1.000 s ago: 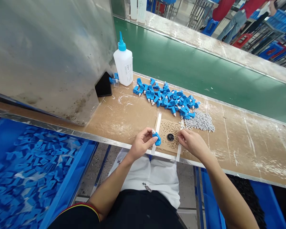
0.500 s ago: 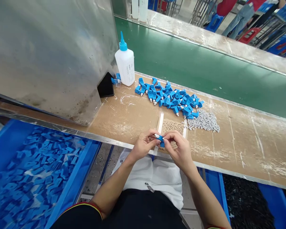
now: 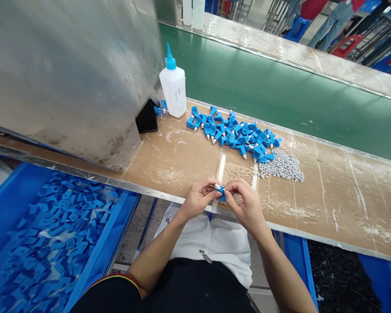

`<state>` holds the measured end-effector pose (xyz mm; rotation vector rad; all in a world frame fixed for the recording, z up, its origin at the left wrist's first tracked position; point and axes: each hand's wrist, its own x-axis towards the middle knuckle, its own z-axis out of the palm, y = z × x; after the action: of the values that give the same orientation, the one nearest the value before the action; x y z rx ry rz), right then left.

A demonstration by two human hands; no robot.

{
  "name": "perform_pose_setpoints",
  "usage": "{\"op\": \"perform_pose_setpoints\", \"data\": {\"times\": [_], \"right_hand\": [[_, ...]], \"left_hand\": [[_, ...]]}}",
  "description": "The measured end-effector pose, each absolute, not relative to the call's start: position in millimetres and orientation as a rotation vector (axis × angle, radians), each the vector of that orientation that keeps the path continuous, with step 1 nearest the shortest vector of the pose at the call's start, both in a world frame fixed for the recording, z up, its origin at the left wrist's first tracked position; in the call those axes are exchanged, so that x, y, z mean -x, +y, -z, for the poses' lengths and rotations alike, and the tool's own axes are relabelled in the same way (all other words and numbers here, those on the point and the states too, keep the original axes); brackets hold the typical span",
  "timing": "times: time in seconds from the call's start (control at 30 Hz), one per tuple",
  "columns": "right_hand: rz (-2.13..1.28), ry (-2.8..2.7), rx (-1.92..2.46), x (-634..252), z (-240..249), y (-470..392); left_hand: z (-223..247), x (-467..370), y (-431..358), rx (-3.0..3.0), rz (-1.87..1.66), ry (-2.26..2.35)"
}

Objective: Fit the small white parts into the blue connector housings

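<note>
Between my two hands, over the front edge of the bench, is a small blue plastic part (image 3: 222,194) with a white tip at its left end. My left hand (image 3: 200,198) pinches it from the left, thumb and fingers closed. From the right, the fingertips of my right hand (image 3: 244,202) close on the same part. Fingers cover much of it, so its finer details are hidden. Just beyond my hands lies a cardboard patch (image 3: 237,171) with rows of small dark marks, bordered by white strips. Farther back is a heap of similar blue parts (image 3: 234,132), several with white tips.
Small grey pieces (image 3: 282,166) lie in a pile right of the blue heap. A white bottle (image 3: 174,91) with a blue nozzle stands by a dark phone-like object (image 3: 147,117) and a metal panel (image 3: 68,78). Blue bins (image 3: 117,234) flank me below the bench; a green belt (image 3: 263,78) runs behind.
The view has shifted slightly, so the scene sits a little farther right. Both hands keep their pinch on the blue part, with hardly any movement.
</note>
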<state>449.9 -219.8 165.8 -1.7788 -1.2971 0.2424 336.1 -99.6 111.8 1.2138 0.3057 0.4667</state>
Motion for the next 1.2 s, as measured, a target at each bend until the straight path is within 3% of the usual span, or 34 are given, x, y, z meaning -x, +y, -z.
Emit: {"op": "perform_pose_setpoints", "data": {"times": [0.33,0.63,0.9,1.2], "right_hand": [[-0.292,-1.378,1.949,-446,-169,-225],[-0.311,-1.241,1.785,-446,-160,-243],[0.054,-1.020,1.838,-428,-157,-261],[0.175,-0.861,1.936,-453,-163,-283]], "left_hand": [[-108,-333,-100,-1.411,-0.489,0.298],[-121,-332,-113,-1.336,-0.499,0.358],[-153,-344,-155,-1.303,-0.452,0.497],[-174,-395,-168,-1.549,-0.284,0.347]]}}
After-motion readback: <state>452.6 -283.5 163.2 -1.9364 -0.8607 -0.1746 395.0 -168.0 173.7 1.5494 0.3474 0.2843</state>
